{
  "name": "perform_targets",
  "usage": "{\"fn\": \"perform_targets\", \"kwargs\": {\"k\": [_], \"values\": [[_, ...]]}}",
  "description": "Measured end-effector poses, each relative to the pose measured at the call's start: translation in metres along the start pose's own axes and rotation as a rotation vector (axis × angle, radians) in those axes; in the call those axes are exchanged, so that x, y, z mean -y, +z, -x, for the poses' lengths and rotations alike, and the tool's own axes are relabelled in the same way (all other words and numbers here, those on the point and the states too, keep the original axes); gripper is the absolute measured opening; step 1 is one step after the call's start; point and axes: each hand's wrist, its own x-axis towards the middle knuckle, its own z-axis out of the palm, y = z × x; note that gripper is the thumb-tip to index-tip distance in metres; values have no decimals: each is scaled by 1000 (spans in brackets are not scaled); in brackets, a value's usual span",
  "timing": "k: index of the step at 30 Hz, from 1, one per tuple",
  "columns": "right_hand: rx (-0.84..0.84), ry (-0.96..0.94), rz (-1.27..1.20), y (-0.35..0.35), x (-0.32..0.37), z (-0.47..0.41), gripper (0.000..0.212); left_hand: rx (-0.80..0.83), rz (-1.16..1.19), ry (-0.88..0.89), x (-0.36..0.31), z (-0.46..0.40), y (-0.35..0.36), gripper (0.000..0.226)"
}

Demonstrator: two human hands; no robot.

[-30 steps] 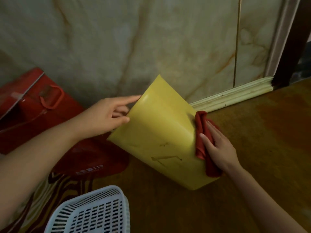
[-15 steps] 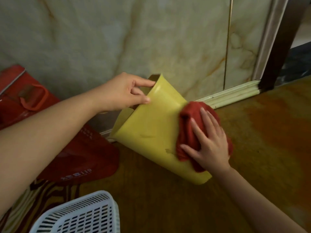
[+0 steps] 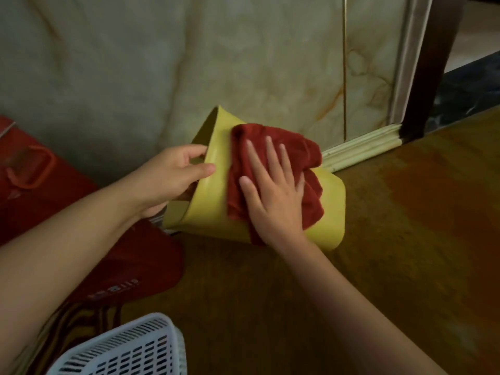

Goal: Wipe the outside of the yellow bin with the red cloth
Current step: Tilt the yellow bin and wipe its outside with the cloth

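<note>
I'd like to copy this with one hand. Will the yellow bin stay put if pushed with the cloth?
Probably not. The yellow bin lies tipped on the floor, its rim gripped by the left hand, so it likely slides or rocks. It looks light, thin plastic. The red cloth is limp under the right hand.

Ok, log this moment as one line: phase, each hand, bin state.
phase: wiping | left hand: grips rim of yellow bin | right hand: flat, pressing red cloth on outer wall | bin: tipped over on floor

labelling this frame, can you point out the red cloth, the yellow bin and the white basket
red cloth (image 3: pixel 293 147): head view, upper folds above the fingers
yellow bin (image 3: pixel 331 209): head view, bare outer wall near its base
white basket (image 3: pixel 127 350): head view, slotted side
</note>
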Motion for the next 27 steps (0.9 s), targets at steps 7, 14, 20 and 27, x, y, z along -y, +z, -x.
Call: {"fn": "perform_targets", "kwargs": {"k": [7,14,20,27], "values": [[88,-167,162,-2,5,-2,72,35,64,-130,8,16,-17,28],[4,387,40,-8,-88,29,57,-67,168,-229,14,11,-27,18],[47,183,56,3,-28,11,55,-90,125,-227,7,-5,-25,18],[106,-91,65,7,-3,-23,57,166,-39,-109,23,15,-34,19]]}}
